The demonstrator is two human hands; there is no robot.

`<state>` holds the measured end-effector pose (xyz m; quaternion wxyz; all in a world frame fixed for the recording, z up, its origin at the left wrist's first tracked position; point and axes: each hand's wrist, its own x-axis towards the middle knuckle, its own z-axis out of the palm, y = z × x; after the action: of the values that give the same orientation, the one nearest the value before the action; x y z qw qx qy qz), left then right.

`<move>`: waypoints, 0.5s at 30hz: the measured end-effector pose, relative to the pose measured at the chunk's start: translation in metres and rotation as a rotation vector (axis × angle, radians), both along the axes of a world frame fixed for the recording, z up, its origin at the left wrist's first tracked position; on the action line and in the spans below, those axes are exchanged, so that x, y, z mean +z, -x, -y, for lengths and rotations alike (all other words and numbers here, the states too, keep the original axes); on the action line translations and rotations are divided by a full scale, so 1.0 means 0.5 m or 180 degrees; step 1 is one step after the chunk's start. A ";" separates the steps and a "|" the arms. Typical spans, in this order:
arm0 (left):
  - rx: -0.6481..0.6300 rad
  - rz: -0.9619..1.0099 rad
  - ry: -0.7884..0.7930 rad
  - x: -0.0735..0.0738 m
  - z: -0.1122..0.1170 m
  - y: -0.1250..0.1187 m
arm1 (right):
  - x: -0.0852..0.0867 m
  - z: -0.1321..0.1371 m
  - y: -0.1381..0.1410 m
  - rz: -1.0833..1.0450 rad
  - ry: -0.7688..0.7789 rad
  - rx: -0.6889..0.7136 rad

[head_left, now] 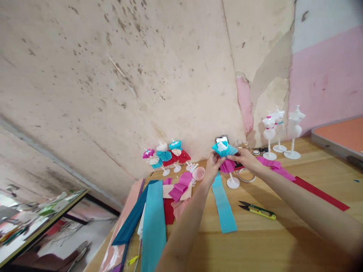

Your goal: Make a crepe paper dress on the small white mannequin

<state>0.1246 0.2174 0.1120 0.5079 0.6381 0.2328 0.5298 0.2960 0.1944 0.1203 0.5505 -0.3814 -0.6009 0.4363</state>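
Observation:
Between my hands a small white dress form (233, 183) stands on its round base. Pleated blue crepe paper (225, 148) flares around its upper part, with a magenta paper skirt (227, 166) below. My left hand (214, 165) is closed, pinching the blue paper at its left lower edge. On the right side, my right hand (246, 158) pinches the same paper between thumb and fingers. A light-blue crepe strip (224, 209) lies flat on the table just in front. Yellow-and-green thread snips (258, 210) rest to its right.
Dressed mini forms (164, 155) stand by the wall at left, beside a pink bowl (198, 173). Bare white forms (296, 130) stand at right. Crepe sheets (154, 226) cover the table's left side. A red strip (320, 192) and a tape roll (246, 175) lie at right.

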 end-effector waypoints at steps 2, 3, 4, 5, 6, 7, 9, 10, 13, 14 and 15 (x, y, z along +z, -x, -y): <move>-0.0124 0.0189 0.0156 0.009 0.010 0.004 | 0.011 0.017 0.008 -0.0101 0.0034 0.0035; -0.0182 0.0328 0.0243 0.014 0.018 0.006 | 0.017 0.027 0.013 -0.0159 0.0062 0.0072; -0.0252 0.0473 0.0348 0.020 0.027 0.009 | 0.023 0.037 0.019 -0.0238 0.0110 0.0127; -0.0310 0.0606 0.0462 0.024 0.038 0.012 | 0.029 0.048 0.026 -0.0349 0.0184 0.0192; -0.0333 0.0711 0.0573 0.027 0.049 0.016 | 0.033 0.059 0.035 -0.0502 0.0279 0.0251; -0.0332 0.0793 0.0685 0.029 0.061 0.019 | 0.036 0.070 0.044 -0.0660 0.0367 0.0293; -0.0297 0.0918 0.0906 0.029 0.085 0.027 | 0.036 0.091 0.067 -0.0935 0.0452 0.0292; -0.0265 0.0981 0.1010 0.028 0.096 0.030 | 0.035 0.101 0.078 -0.1008 0.0432 0.0248; -0.0041 0.1208 0.1254 0.026 0.124 0.038 | 0.032 0.129 0.104 -0.0993 0.0256 -0.0072; 0.0060 0.1291 0.1296 0.028 0.132 0.040 | 0.033 0.137 0.109 -0.0894 0.0168 -0.0227; 0.0142 0.1352 0.1313 0.033 0.140 0.043 | 0.035 0.144 0.112 -0.0781 0.0069 -0.0368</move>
<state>0.1032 0.1475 0.1283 0.6524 0.3909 0.2380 0.6040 0.2402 0.1225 0.1381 0.6400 -0.3650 -0.5014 0.4537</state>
